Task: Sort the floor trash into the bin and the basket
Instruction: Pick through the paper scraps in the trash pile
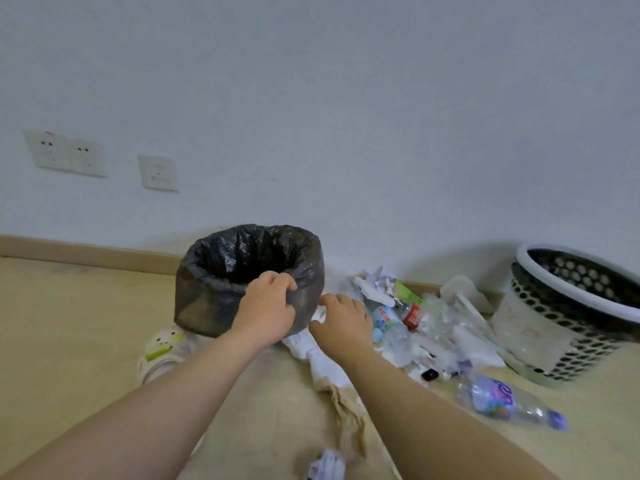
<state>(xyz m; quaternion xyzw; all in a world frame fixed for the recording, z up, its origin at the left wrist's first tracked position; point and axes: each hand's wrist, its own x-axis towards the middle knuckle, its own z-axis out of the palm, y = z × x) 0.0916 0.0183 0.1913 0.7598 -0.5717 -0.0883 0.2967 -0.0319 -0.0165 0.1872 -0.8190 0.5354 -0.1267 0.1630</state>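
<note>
Left hand (268,306): grips the near rim of the round bin lined with a black plastic bag (221,271), fingers curled over the bag's edge.
Right hand (343,322): fingers loosely curled just above the crumpled white tissue strip (323,358); I cannot tell if it is pinching (fingertips are hidden).
Tissue position: on the floor at the bin's foot, at the bin's 5 o'clock.
Tissue axis: long axis runs roughly 12 to 6 o'clock, far end toward the bin.
Heap: the clear plastic bottle with a purple label (502,400) lies flat, axis 10 to 4 o'clock, cap at 4.
Basket: the white perforated plastic basket (554,327) stands at the heap's 3 o'clock.
Step (judged): steady the bin, lift the tissue in.
Method: pinch mid-strip so neither end trails; hold the rim firm so the bag stays open; leave bottles for the basket.
</note>
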